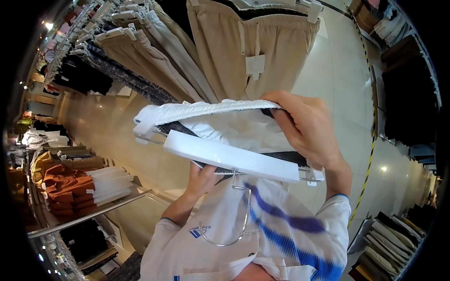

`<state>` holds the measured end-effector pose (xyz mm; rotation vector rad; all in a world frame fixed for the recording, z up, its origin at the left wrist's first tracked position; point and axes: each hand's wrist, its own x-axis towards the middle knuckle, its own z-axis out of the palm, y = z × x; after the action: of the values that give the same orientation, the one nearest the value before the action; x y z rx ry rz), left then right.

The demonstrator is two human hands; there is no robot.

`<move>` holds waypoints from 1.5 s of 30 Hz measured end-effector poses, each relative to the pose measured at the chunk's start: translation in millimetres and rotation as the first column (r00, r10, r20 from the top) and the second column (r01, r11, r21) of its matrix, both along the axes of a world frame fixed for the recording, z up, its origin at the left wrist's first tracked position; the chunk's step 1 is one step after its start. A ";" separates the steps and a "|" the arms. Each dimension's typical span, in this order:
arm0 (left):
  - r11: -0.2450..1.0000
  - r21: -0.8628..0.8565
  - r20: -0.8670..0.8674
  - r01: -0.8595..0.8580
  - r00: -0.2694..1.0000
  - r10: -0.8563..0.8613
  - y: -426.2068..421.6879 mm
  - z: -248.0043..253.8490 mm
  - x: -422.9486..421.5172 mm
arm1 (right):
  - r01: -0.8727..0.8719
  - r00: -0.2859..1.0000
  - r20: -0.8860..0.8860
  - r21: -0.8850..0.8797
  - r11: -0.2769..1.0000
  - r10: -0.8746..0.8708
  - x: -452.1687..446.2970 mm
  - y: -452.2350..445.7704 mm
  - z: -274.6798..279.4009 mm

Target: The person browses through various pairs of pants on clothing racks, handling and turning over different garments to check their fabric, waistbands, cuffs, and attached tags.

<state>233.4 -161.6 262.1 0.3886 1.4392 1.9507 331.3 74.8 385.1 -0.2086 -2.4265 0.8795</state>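
A white garment with an elastic waistband (211, 109), trousers or shorts, hangs in front of my chest. Dark fabric shows inside its opening. Across its near side lies a white hanger (229, 156) with metal clip rods at both ends; its wire hook (243, 225) points down toward my shirt. My right hand (307, 129) is closed over the right end of the waistband, fingers curled inside. Below the hanger, my left hand (202, 179) is closed against dark cloth under the garment; its fingers are partly hidden. The left end of the waistband is at a white clip.
Beige trousers with a white tag (255, 64) hang directly ahead, beside a rack of other trousers (145, 56). To the left, orange and white clothes (70, 187) lie on a shelf. Black garments (408, 103) hang at right, past yellow-black floor tape (372, 136).
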 end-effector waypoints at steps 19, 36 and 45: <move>0.915 0.403 0.381 0.035 0.902 -0.202 14.5 -50.0 -24.6 | -0.248 0.914 0.263 -0.237 0.939 0.308 -21.0 9.8 -12.6; 0.981 0.193 0.078 -0.002 0.997 -0.013 30.2 -24.4 -14.8 | -0.074 0.907 0.219 -0.758 0.648 0.359 -34.1 10.1 -43.3; 0.948 0.294 0.296 -0.120 0.955 0.029 39.4 -17.6 -15.4 | -0.145 0.860 0.129 -0.866 0.479 0.493 -40.7 14.4 -47.2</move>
<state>217.9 -122.2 244.5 0.1762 0.9779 2.1968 290.6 89.3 338.0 -0.2671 -2.1458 2.3758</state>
